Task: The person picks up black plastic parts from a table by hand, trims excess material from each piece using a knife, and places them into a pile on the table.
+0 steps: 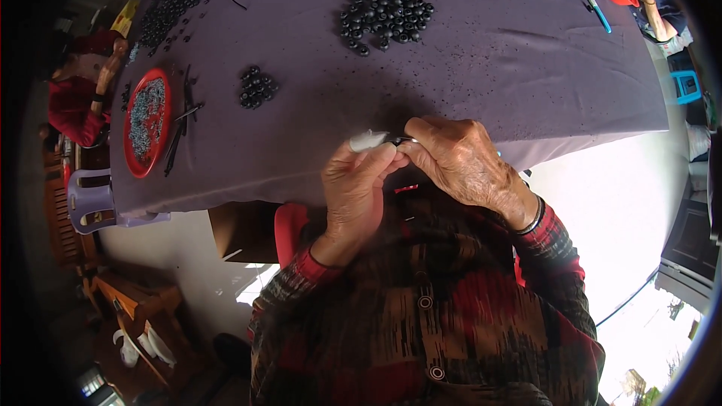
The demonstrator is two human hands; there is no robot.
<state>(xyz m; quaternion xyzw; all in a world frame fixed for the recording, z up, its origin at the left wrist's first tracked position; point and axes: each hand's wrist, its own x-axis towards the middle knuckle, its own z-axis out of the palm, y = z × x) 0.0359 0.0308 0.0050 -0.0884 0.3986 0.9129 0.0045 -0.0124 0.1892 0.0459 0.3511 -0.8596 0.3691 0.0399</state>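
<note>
My left hand (353, 188) and my right hand (466, 162) meet just above the near edge of the table. A white wrapping (368, 140) covers one fingertip of my left hand. Between the left fingertips is a small black piece (396, 140), mostly hidden; it resembles the round black rubbery pieces on the cloth. My right thumb and finger pinch close against it, with a thin shiny tip showing there; what that tip belongs to is hidden. Beyond my hands lie a small cluster of black pieces (258, 89) and a larger heap (385, 19).
A purple-grey cloth (316, 143) covers the table, with dark crumbs scattered on it. At left are a red plate (168, 105) of small grey-blue bits, dark slender tools (179, 135) and another black heap (177, 0). A blue-handled tool (598, 11) lies far right. Other people sit at both sides.
</note>
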